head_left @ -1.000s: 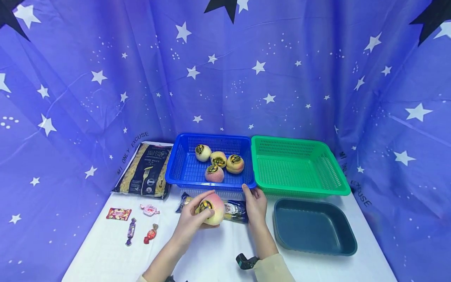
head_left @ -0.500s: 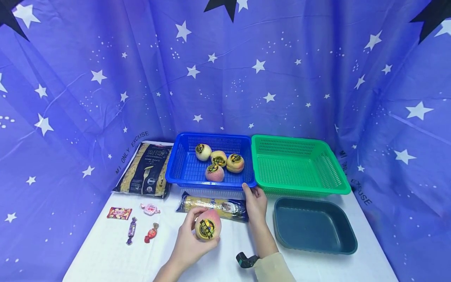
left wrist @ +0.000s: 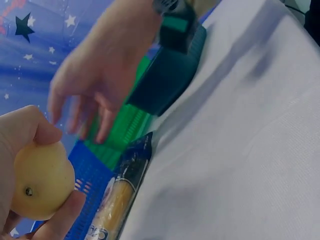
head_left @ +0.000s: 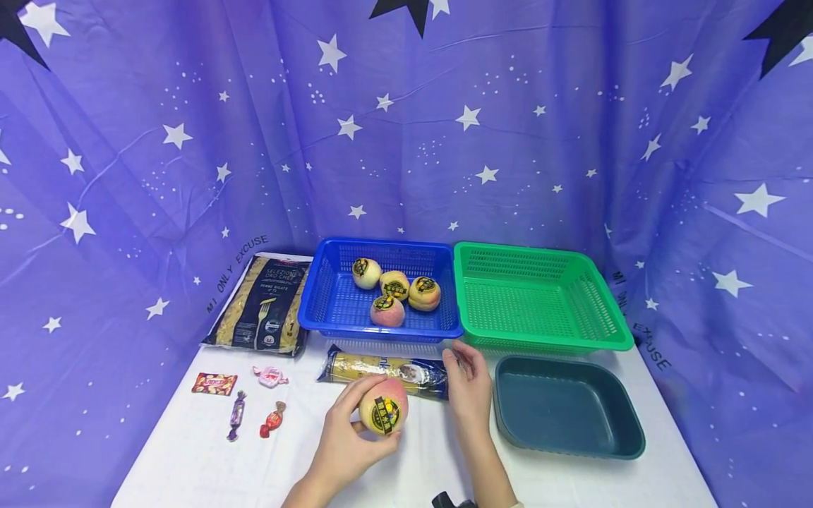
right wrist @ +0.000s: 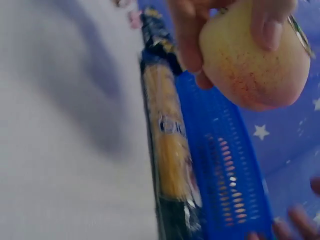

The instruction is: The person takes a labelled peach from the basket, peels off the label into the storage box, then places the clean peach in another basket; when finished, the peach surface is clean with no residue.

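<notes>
A pink and yellow peach [head_left: 384,407] with a black label is held in my left hand [head_left: 346,441], raised above the front of the table. The left wrist view shows the thumb and fingers curled round the peach [left wrist: 45,180]. My right hand [head_left: 470,388] is off to the right, fingers loosely bent and holding nothing, near the right end of a spaghetti packet [head_left: 387,370]. Behind the packet stands a blue basket [head_left: 381,335] with several peaches [head_left: 387,311] inside. In the right wrist view only fingertips [right wrist: 295,225] of the right hand show at the lower corner.
A green basket [head_left: 546,343] stands right of the blue one, with a dark teal tub [head_left: 565,409] in front. A penne bag [head_left: 260,303] lies at left. Nearer are a red wrapped snack [head_left: 214,384] and pink [head_left: 270,377], purple [head_left: 236,416] and red candies [head_left: 272,420].
The left hand has drawn the peach back toward the body and turned its label up, then shifted slightly right. The right hand has let go of the blue basket's rim and moved slightly right.
</notes>
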Demonstrator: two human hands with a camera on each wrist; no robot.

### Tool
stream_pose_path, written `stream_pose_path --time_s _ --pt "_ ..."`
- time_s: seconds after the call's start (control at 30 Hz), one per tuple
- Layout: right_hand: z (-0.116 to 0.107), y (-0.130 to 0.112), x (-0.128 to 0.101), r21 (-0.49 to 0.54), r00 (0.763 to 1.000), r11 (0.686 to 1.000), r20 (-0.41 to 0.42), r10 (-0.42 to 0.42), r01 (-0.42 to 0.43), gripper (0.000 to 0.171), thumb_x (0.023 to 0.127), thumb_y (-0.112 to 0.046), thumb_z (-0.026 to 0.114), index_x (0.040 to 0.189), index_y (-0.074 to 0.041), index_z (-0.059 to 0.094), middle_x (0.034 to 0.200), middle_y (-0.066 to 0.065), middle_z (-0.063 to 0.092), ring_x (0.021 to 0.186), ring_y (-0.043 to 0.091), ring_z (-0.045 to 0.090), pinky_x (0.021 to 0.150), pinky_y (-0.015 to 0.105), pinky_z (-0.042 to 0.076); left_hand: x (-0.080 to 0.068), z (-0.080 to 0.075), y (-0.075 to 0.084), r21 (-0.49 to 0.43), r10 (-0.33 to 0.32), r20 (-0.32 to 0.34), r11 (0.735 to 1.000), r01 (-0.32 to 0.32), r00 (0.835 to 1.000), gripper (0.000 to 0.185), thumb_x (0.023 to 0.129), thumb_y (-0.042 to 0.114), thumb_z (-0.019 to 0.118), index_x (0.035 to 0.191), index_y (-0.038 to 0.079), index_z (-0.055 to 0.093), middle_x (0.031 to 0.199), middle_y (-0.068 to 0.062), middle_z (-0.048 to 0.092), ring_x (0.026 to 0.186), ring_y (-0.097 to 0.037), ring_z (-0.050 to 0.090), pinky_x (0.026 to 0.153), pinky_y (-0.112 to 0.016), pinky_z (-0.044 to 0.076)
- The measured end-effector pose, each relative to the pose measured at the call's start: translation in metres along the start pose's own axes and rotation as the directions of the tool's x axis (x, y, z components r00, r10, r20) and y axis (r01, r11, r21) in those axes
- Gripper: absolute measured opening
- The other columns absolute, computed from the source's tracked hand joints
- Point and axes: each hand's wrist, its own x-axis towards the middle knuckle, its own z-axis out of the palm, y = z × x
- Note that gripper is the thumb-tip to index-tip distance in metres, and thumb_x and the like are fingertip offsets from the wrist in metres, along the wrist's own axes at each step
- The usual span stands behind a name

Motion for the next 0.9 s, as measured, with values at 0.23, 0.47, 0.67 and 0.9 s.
stream_pose_path --time_s 0.23,0.47,0.67,0.9 --pt "-0.006 -0.018 -0.042 -0.215 0.888 0.873 0.256 -0.382 0.438 0.02 0.1 -0.012 0.083 0.118 -0.016 0.078 0.145 -0.002 0.071 0.14 0.022 0.065 0.118 0.027 0.053 -0.002 0.001 0.002 0.034 0.005 -0.025 0.999 -0.004 1.0 0.094 0.072 0.006 0.101 0.152 0.041 0.064 0.155 0.009 0.062 0.135 -0.023 0.066 0.089 -0.024 0.065" --pt "-0.004 -0.029 -0.07 -0.289 0.752 0.708 0.406 -0.519 0.644 0.038 0.096 -0.023 0.088 0.132 -0.021 0.075 0.148 -0.004 0.068 0.141 0.019 0.059 0.113 0.04 0.056 -0.003 0.002 0.008 0.081 0.043 -0.038 0.996 -0.04 0.998 0.095 0.072 0.009 0.103 0.155 0.033 0.064 0.155 0.01 0.061 0.137 -0.023 0.065 0.091 -0.023 0.065" --pt "-0.001 -0.023 -0.079 -0.329 0.692 0.61 0.393 -0.606 0.721 0.046 0.09 -0.023 0.092 0.132 -0.019 0.075 0.143 -0.004 0.07 0.135 0.018 0.061 0.112 0.035 0.054 -0.004 0.004 0.012 0.12 0.072 -0.059 0.991 -0.065 0.996 0.095 0.073 0.007 0.1 0.156 0.032 0.063 0.156 0.009 0.061 0.139 -0.024 0.064 0.09 -0.024 0.066" --pt "0.002 -0.018 -0.083 -0.325 0.668 0.583 0.355 -0.655 0.744 0.042 0.086 -0.017 0.092 0.125 -0.016 0.076 0.138 -0.003 0.072 0.129 0.018 0.063 0.116 0.018 0.044 -0.004 0.006 0.014 0.134 0.101 -0.06 0.987 -0.093 0.993 0.094 0.073 0.002 0.098 0.157 0.027 0.064 0.155 0.008 0.062 0.137 -0.024 0.066 0.091 -0.022 0.066"
